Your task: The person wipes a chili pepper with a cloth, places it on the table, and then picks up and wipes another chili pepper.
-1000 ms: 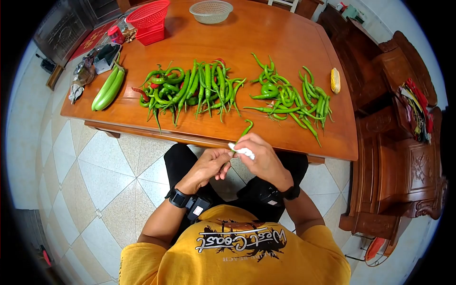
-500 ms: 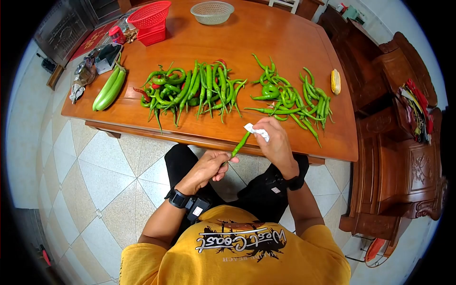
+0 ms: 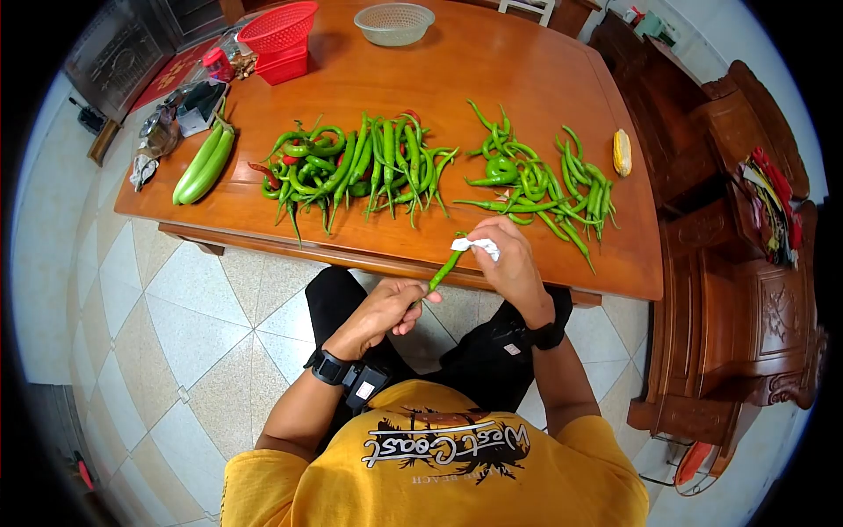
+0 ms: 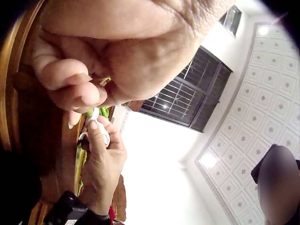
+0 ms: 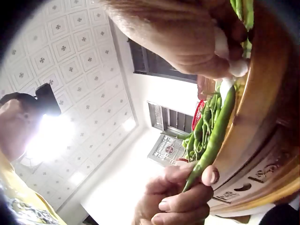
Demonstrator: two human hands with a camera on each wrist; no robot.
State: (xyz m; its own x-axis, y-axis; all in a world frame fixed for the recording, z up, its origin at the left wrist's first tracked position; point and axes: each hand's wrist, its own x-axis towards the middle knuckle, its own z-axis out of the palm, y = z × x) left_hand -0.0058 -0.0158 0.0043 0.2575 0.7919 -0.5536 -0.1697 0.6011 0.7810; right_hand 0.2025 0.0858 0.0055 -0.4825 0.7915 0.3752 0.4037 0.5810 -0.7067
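Observation:
A long green chili pepper (image 3: pixel 445 271) is stretched between the two hands, just off the table's front edge. My left hand (image 3: pixel 392 307) pinches its near end between thumb and fingers, as the right wrist view also shows. Around the far end, my right hand (image 3: pixel 512 268) holds a crumpled white tissue (image 3: pixel 483 249) against the pepper. In the right wrist view the tissue (image 5: pixel 227 86) wraps the pepper's end under the fingers. The left wrist view mostly shows the left palm and curled fingers (image 4: pixel 75 79), which hide much of the pepper.
On the wooden table (image 3: pixel 351 79) lie a large heap of green chilies (image 3: pixel 351 167) with some red ones, and a smaller heap (image 3: pixel 536 180) at the right. Eggplants (image 3: pixel 205 165) lie left, a corn cob (image 3: pixel 622 153) right. Red baskets (image 3: pixel 277 39) and a pale colander (image 3: pixel 394 24) stand behind.
My right hand has slid the tissue away from the left hand along the pepper to its far end, baring the middle. The left hand has kept its grip, nearly still.

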